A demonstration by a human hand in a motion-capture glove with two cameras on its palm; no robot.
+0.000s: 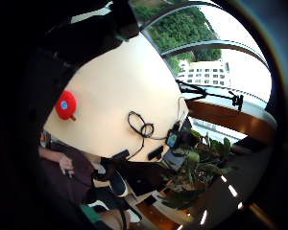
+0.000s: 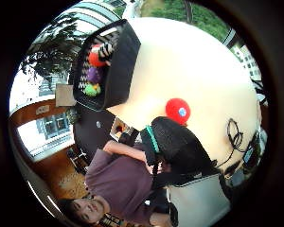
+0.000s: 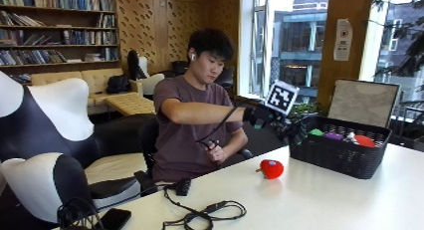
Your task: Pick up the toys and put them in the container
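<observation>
A red round toy [image 3: 271, 169] with a small blue spot lies on the white table [image 3: 318, 200], just left of the black basket [image 3: 331, 158]. The toy [image 1: 66, 105] [image 2: 178, 110] also shows on the table in both palm views. Inside the basket [image 2: 125, 61] lie a green toy [image 3: 316, 132], a purple toy [image 3: 333, 136] and a red toy [image 3: 364, 140]. My gloved right hand [image 3: 258, 114] hangs in the air above the table's edge, left of the basket and above the red toy. Nothing is in it.
A black cable [image 3: 205, 215] coils on the near part of the table, with a dark phone [image 3: 114, 218] at the corner. The person's bare left hand [image 3: 215, 151] rests near the chest. A black and white chair [image 3: 40, 140] stands at the left.
</observation>
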